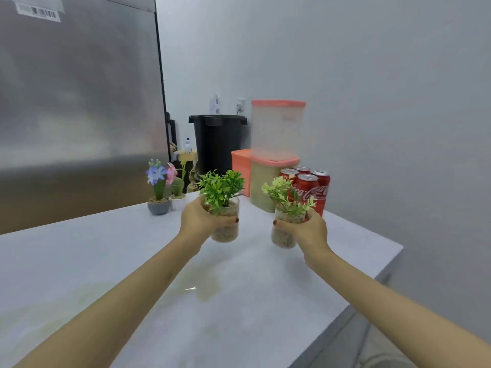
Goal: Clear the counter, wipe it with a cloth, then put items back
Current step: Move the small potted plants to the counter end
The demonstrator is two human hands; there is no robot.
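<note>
My left hand (198,219) grips a clear cup of pebbles with a dark green plant (222,191), held just above the white counter (132,261). My right hand (309,229) grips a second clear cup with a paler green plant (285,195), tilted slightly and also off the surface. Both cups hang over the far middle of the counter, about a hand's width apart. No cloth is in view.
At the counter's back stand several red cola cans (309,189), stacked salmon-lidded containers (276,131), a grey flower pot (158,205) and a small white pot (178,200). A black bin (218,142) sits behind. A steel fridge (79,102) is at left; the counter's edge runs at right.
</note>
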